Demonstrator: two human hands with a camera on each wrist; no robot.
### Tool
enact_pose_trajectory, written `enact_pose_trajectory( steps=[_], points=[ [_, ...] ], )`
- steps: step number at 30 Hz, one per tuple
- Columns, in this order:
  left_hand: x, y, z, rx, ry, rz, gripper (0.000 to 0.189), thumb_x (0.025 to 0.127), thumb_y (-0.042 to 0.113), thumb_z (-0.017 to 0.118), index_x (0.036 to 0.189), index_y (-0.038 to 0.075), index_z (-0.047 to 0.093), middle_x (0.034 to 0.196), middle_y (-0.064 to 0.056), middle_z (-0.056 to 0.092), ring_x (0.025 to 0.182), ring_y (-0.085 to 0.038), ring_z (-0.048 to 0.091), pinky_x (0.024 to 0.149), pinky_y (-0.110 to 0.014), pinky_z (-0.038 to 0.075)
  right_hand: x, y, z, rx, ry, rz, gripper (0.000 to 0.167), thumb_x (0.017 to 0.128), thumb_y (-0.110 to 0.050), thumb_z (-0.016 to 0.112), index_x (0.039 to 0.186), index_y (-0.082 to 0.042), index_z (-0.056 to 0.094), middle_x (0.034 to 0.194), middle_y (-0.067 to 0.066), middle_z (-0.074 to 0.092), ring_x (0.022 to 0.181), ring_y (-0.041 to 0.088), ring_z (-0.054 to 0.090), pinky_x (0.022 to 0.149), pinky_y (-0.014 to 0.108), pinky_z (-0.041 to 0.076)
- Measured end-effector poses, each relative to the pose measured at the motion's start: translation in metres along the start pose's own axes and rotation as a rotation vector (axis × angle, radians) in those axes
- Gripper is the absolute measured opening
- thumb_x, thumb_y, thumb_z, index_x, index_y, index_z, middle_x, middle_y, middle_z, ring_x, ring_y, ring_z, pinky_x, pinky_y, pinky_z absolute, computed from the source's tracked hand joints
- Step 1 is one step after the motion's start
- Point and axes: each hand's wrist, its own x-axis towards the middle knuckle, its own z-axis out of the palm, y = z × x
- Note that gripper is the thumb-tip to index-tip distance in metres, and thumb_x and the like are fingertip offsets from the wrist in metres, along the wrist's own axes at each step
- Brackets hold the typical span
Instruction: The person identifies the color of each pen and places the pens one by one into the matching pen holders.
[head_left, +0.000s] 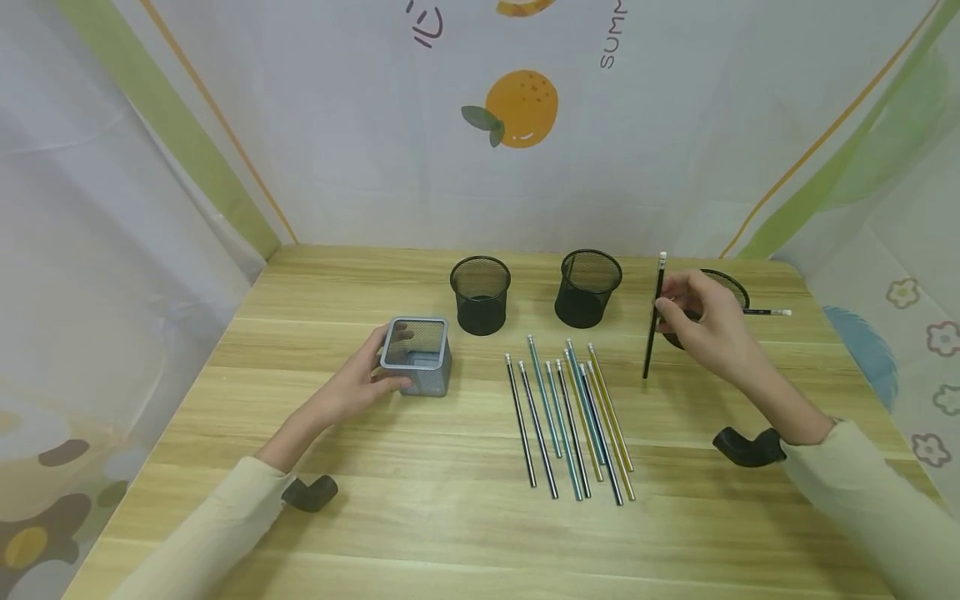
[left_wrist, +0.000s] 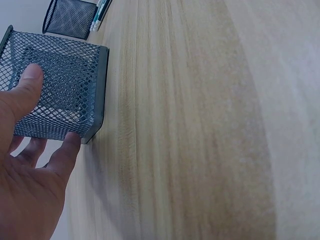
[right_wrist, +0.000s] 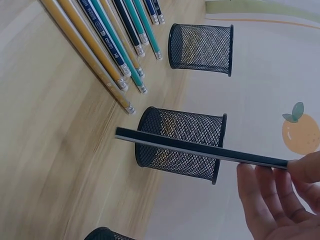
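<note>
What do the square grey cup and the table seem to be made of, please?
Square grey cup: probably painted metal, satin, from its see-through mesh and solid rim. Table: wood or wood-look laminate, smooth-looking, with streaky grain; which, I cannot tell.

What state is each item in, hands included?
Left hand: gripping grey holder.
Grey holder: upright, no pencils visible inside.
Right hand: pinching black pencil.
Black pencil: near-upright, eraser end up.
Left black cup: upright, no pencils visible inside.
Middle black cup: upright, no pencils visible inside.
Right black cup: partly hidden behind right hand.
Far-right pencil: roughly level, other end hidden.
Loose pencils: flat on table.
</note>
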Motion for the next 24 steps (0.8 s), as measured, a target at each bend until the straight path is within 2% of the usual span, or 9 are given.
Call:
enact_pose_trajectory(
  steps=[10, 14, 21, 24],
  points=[
    [0.0, -0.001, 0.0, -0.005, -0.004, 0.0, 0.08, 0.094, -0.008, 0.068, 0.157, 0.005, 0.021, 0.156, -0.024, 0.031, 0.136, -0.052, 0.039, 0.108, -0.059, 0.04, 0.008, -0.004, 0.002, 0.065, 0.04, -0.02, 0.017, 0.102, 0.006, 0.053, 0.118, 0.012, 0.051, 0.105, 0.019, 0.056, 0.085, 0.009, 0.064, 0.071, 0.02, 0.06],
    [0.0, -0.001, 0.0, -0.001, -0.002, -0.001, 0.08, 0.094, -0.007, 0.068, 0.158, 0.005, 0.021, 0.157, -0.023, 0.031, 0.136, -0.052, 0.039, 0.108, -0.059, 0.039, 0.012, -0.006, 0.002, 0.074, 0.077, -0.017, 0.017, 0.102, 0.006, 0.054, 0.118, 0.011, 0.051, 0.105, 0.02, 0.057, 0.083, 0.007, 0.065, 0.07, 0.019, 0.059],
    [0.0, 0.0, 0.0, -0.003, -0.003, 0.004, 0.08, 0.093, -0.008, 0.068, 0.157, 0.004, 0.022, 0.156, -0.023, 0.032, 0.136, -0.052, 0.039, 0.107, -0.059, 0.04, 0.022, -0.009, 0.002, 0.093, 0.148, -0.066, 0.018, 0.101, 0.008, 0.052, 0.118, 0.014, 0.05, 0.104, 0.018, 0.057, 0.081, 0.013, 0.064, 0.072, 0.018, 0.058],
    [0.0, 0.0, 0.0, -0.006, -0.006, 0.008, 0.08, 0.093, -0.008, 0.068, 0.157, 0.003, 0.021, 0.156, -0.023, 0.032, 0.136, -0.052, 0.039, 0.107, -0.059, 0.041, 0.027, -0.009, 0.001, 0.118, 0.173, -0.078, 0.019, 0.101, 0.009, 0.052, 0.118, 0.016, 0.049, 0.104, 0.017, 0.055, 0.081, 0.012, 0.063, 0.072, 0.017, 0.058]
  ],
)
